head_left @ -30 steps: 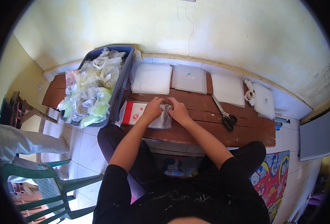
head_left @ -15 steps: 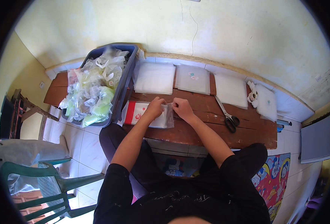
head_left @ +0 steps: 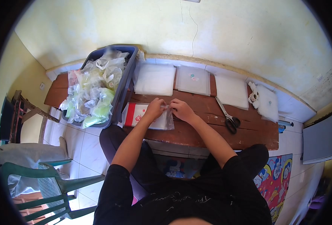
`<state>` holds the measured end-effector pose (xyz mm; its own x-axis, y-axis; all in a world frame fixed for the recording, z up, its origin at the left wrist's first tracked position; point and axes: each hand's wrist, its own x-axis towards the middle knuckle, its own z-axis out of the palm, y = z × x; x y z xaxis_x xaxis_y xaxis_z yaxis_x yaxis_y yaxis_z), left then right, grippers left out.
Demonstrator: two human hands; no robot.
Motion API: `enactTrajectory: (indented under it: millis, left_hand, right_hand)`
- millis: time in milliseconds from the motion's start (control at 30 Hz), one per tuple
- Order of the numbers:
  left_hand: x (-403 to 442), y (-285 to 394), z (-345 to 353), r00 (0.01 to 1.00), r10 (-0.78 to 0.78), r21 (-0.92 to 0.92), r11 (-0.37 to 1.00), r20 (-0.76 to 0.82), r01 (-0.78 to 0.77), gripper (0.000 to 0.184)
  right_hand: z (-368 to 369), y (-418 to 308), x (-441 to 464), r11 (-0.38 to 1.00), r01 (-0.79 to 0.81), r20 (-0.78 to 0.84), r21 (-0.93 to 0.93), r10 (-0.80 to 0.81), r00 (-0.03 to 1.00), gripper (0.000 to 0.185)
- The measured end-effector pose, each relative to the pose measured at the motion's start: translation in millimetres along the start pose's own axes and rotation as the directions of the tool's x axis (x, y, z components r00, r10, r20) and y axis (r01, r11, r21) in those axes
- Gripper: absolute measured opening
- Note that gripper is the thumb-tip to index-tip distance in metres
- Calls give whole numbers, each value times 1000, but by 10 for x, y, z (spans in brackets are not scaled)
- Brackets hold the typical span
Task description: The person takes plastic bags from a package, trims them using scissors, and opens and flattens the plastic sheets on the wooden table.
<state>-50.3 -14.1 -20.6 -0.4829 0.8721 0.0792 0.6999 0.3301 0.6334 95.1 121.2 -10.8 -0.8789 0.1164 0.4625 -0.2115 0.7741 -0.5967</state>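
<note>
On the wooden bench lies a clear plastic packet (head_left: 140,112) with a red stripe and red print on white. My left hand (head_left: 155,108) rests over its upper right part, fingers closed on the plastic. Right beside it, my right hand (head_left: 181,110) pinches the packet's upper right edge. The fingertips of both hands nearly meet there, and what lies between them is too small to make out fully. A pair of black-handled scissors (head_left: 228,117) lies open to the right, apart from my hands.
A grey-blue tub (head_left: 120,90) heaped with crumpled plastic bags (head_left: 94,90) stands left. Flat stacks of clear plastic bags (head_left: 154,79) line the bench (head_left: 203,129) along the wall, with white rolls (head_left: 253,98) among them. A green chair (head_left: 30,170) is at lower left.
My right hand has shifted slightly left, closer to my left hand, and its fingers have changed their pinch on the plastic edge. The packet stays in nearly the same place.
</note>
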Motion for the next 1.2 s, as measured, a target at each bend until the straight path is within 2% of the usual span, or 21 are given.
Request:
enactTrajectory:
  millis: [67, 133, 233, 367, 433, 467, 533, 633, 733, 767, 833, 900, 967, 1033, 1100, 1200]
  left_hand:
    - [9, -19, 5, 1000, 9, 6, 1000, 3, -9, 22]
    - [14, -15, -7, 1000, 16, 11, 1000, 4, -16, 22]
    - [24, 19, -18, 1000, -14, -4, 1000, -3, 14, 23]
    - [44, 22, -45, 999, -47, -25, 999, 11, 47, 24]
    - [67, 28, -74, 996, -82, -24, 996, 38, 83, 24]
    - [73, 21, -81, 995, -90, -42, 995, 44, 91, 24]
    - [80, 7, -71, 994, -97, -59, 993, 52, 100, 23]
    - [57, 28, -65, 1000, -20, -121, 992, 9, 21, 22]
    - [34, 122, -98, 999, 15, -158, 987, 29, -10, 21]
    - [39, 114, -110, 997, -7, -127, 992, 72, 16, 21]
    - [56, 130, -156, 993, -28, -96, 995, 112, 39, 21]
    - [64, 170, -226, 987, -80, -77, 993, 142, 91, 20]
    - [40, 198, -251, 996, -45, -72, 996, 83, 51, 19]
    - [35, 258, -289, 1000, -5, -63, 998, 28, 7, 17]
    - [43, 349, -339, 969, -159, -296, 932, 191, 211, 14]
    - [63, 283, -298, 982, -100, -360, 920, 161, 153, 12]
  right_hand:
    - [-46, 23, 46, 999, -6, 20, 34, 5, 1000, 13]
    - [-114, 48, 84, 986, -63, 65, 156, 53, 996, 9]
    - [-183, 75, 141, 974, -118, 140, 196, 91, 986, 8]
    - [-173, 79, 176, 982, -49, 90, 184, 33, 995, 12]
    - [-129, 78, 148, 947, -197, 62, 252, 187, 980, 16]
    - [-92, 84, 123, 948, -196, 61, 252, 187, 981, 16]
    - [-2, 106, 69, 885, -308, 27, 348, 319, 947, 19]
    - [87, 148, 30, 842, -358, 51, 403, 370, 928, 21]
    - [57, 108, 23, 850, -333, 57, 408, 340, 939, 27]
    - [27, 77, 26, 851, -331, 56, 407, 339, 939, 27]
    - [-27, 53, 25, 890, -372, 93, 262, 361, 928, 29]
    - [-27, 62, 39, 867, -414, 49, 277, 418, 907, 29]
    - [-31, 30, 55, 841, -454, 9, 295, 473, 881, 30]
    - [-31, -3, 55, 869, -383, -24, 314, 410, 912, 28]
    - [-29, -21, 80, 842, -423, 6, 335, 447, 895, 25]
    - [-56, -30, 103, 810, -472, 42, 348, 490, 871, 20]
